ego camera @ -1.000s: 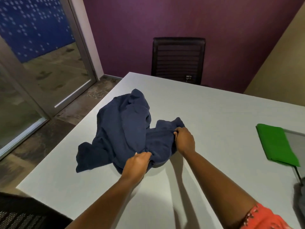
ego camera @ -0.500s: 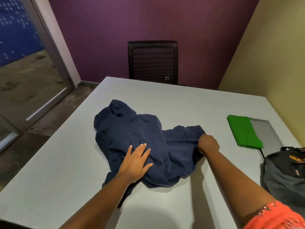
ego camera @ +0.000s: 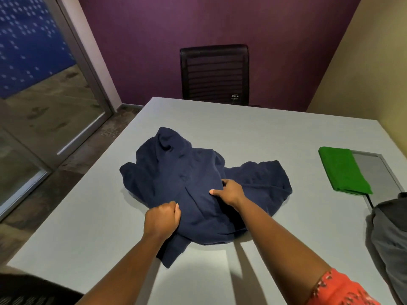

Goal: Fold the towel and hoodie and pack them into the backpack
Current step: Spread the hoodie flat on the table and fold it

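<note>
A navy hoodie (ego camera: 176, 170) lies crumpled in the middle of the pale grey table (ego camera: 253, 124). My left hand (ego camera: 161, 219) grips a bunch of its cloth at the near left side, fingers curled. My right hand (ego camera: 230, 191) pinches a fold near the hoodie's middle, thumb pointing left. A folded green towel (ego camera: 341, 170) lies flat at the right. The dark grey backpack (ego camera: 389, 234) sits at the table's right edge, partly cut off by the frame.
A grey flat panel (ego camera: 374, 170) lies under the towel's right side. A black chair (ego camera: 214, 73) stands at the table's far edge against the purple wall. A glass door (ego camera: 44, 95) is on the left. Another dark chair back (ego camera: 26, 291) shows at the bottom left.
My left hand went from lying flat on the hoodie to gripping its near left cloth. My right hand left the hoodie's right end and now pinches a fold near the middle.
</note>
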`<act>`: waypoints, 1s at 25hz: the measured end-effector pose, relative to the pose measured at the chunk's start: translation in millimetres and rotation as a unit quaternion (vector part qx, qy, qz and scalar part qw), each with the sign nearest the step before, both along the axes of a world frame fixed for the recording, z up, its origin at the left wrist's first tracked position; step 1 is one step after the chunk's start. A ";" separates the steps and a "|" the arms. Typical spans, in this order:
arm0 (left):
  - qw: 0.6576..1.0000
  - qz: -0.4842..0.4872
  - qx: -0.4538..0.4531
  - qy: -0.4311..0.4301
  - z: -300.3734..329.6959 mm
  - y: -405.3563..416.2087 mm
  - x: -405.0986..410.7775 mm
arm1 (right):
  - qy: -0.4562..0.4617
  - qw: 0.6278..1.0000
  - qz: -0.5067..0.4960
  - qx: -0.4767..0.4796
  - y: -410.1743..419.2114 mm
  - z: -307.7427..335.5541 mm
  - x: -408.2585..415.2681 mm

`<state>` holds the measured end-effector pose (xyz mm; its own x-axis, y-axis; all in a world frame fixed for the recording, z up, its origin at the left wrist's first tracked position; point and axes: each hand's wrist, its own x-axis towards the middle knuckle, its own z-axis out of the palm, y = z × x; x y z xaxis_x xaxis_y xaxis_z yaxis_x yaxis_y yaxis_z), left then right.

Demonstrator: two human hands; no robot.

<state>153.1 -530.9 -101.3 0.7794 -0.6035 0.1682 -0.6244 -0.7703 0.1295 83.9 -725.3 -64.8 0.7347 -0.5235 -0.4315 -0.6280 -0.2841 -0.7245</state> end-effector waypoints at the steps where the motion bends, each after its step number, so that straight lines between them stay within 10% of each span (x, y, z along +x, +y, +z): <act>1: 1.000 0.009 -0.017 0.019 0.8 3.5 -1.4 | -0.016 1.000 -0.007 -0.005 5.2 -0.9 3.6; 5: 0.960 0.102 -0.234 0.116 28.7 -8.5 -0.8 | -0.114 0.991 0.066 0.002 31.3 17.7 14.8; 10: 0.799 0.269 -0.441 0.307 50.4 -28.2 30.3 | -0.038 0.916 0.395 -0.062 52.0 24.5 25.2; 13: 0.773 0.321 -0.467 0.286 48.6 -23.7 38.7 | -0.084 0.942 0.326 -0.008 39.4 29.4 17.8; 16: 0.725 0.327 -0.548 0.258 58.4 -20.2 46.0 | -0.129 0.956 0.200 -0.175 2.2 15.7 0.9; 25: 0.735 0.303 -0.575 0.195 96.2 -23.9 61.2 | 0.202 0.900 0.340 -0.182 -34.7 -21.8 -41.5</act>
<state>214.3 -554.8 -5.1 0.9705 0.2407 -0.0126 0.0459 -0.1333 0.9900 42.5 -760.0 -86.6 0.7604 -0.1720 -0.6263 -0.4100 -0.8750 -0.2574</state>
